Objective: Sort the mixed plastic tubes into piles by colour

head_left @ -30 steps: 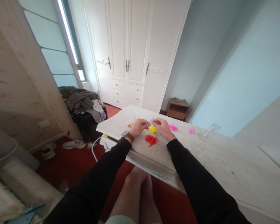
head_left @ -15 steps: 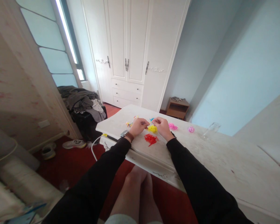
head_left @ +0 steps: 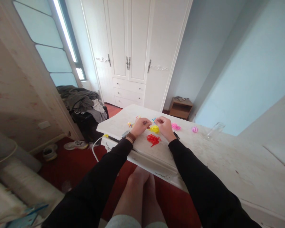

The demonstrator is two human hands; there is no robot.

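My left hand [head_left: 142, 125], with a watch [head_left: 126, 134] at its wrist, is closed in a pinch above the table. Facing it, my right hand [head_left: 163, 124] also pinches with its fingertips. What lies between the fingers is too small to name. Just below them sits a heap of yellow strips [head_left: 154, 129], and nearer to me a heap of red strips [head_left: 153, 140]. A few blue pieces [head_left: 154, 119] show behind the gap between the hands. Pink strips [head_left: 176, 126] lie right of my right hand. Small mixed-colour pieces [head_left: 130, 124] are partly hidden behind my left hand.
On the white table [head_left: 218, 158], a pink roll [head_left: 195, 129] and a clear glass vessel [head_left: 215, 131] stand to the right. A white cable [head_left: 94, 148] hangs at the left edge. Beyond are a wardrobe [head_left: 129, 38], a small brown cabinet [head_left: 180, 108] and piled clothes [head_left: 82, 99].
Both hands stay in nearly the same place, still pinching close together. The view has shifted slightly; the heaps look unchanged.
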